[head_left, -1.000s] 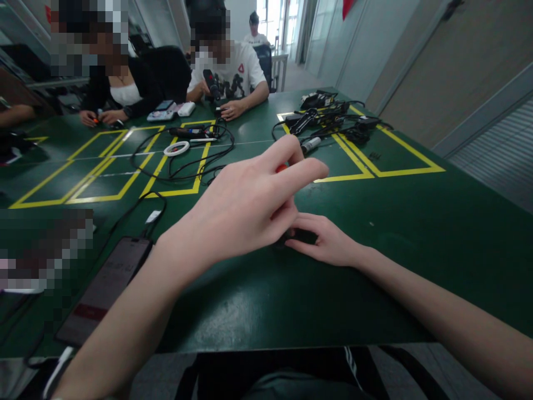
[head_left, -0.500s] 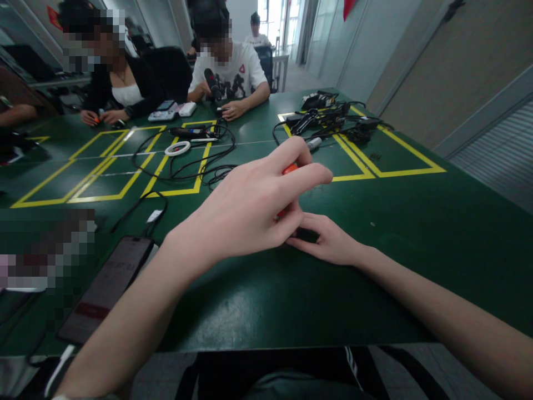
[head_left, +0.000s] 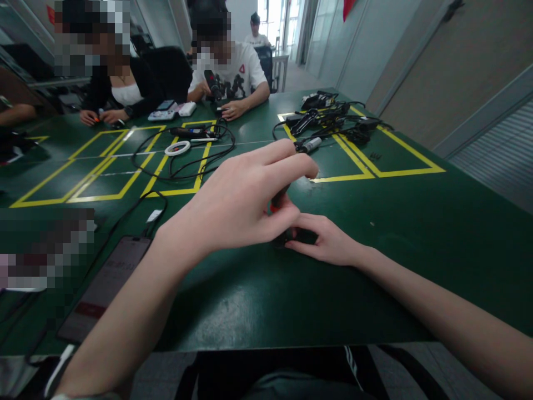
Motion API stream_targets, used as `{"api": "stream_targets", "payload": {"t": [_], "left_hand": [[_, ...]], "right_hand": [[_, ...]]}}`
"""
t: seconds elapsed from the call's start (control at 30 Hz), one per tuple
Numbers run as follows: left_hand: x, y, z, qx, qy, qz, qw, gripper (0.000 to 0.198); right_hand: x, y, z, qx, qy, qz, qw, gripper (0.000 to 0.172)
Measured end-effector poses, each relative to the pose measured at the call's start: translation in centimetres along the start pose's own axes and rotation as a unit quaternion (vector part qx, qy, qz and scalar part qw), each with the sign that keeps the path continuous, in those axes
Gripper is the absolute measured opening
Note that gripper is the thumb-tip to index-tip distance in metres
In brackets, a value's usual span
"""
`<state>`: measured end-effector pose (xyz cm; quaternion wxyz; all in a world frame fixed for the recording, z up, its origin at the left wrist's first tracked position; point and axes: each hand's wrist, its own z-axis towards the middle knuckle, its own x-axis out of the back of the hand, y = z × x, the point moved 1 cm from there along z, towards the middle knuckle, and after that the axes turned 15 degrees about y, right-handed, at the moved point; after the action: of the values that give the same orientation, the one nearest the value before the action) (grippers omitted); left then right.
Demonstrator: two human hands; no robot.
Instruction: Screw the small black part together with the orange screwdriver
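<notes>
Over the middle of the table, my left hand (head_left: 245,203) is closed around a black-and-orange handle (head_left: 280,195). Most of that handle is hidden behind the fingers, so its full kind does not show. Just beyond and to the right, my right hand (head_left: 333,240) rests on the table with its fingertips and thumb closed on a small dark object (head_left: 283,238). The handle is upright above this dark object; whether the two touch is hidden by my left hand.
A phone (head_left: 110,280) lies by my left forearm with a cable (head_left: 155,215) at its top. Farther off are a white tape roll (head_left: 177,148), looped black cables (head_left: 227,150) and a black cable heap (head_left: 333,119). Yellow tape marks the green table (head_left: 400,233). Other people sit opposite.
My left hand has shifted a little to the left and turned. Less orange and more black of the handle now shows between the fingers. My right hand stays in place.
</notes>
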<state>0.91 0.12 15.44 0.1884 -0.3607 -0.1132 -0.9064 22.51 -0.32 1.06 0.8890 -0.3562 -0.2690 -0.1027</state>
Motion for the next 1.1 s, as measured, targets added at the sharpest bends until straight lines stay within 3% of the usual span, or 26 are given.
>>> {"api": "stream_targets", "payload": {"t": [0.13,0.33,0.57,0.8,1.1], "left_hand": [[-0.26,-0.36,-0.13,0.0,0.011,0.011,1.0,0.029],[-0.56,-0.24,-0.19,0.0,0.005,-0.01,1.0,0.023],[-0.45,0.01,-0.07,-0.001,0.01,-0.041,0.999,0.036],[-0.97,-0.4,-0.24,-0.016,0.021,-0.013,1.0,0.025],[-0.85,-0.33,-0.23,0.003,0.029,-0.018,0.999,0.042]], "right_hand": [[-0.51,-0.05,-0.12,-0.005,0.005,-0.014,1.0,0.034],[-0.98,0.17,-0.32,-0.016,0.005,-0.004,1.0,0.027],[-0.85,-0.06,-0.24,-0.019,0.004,0.0,1.0,0.024],[-0.81,-0.01,-0.31,-0.017,0.001,-0.002,1.0,0.024],[-0.61,0.08,-0.31,-0.023,-0.009,0.002,1.0,0.025]]}}
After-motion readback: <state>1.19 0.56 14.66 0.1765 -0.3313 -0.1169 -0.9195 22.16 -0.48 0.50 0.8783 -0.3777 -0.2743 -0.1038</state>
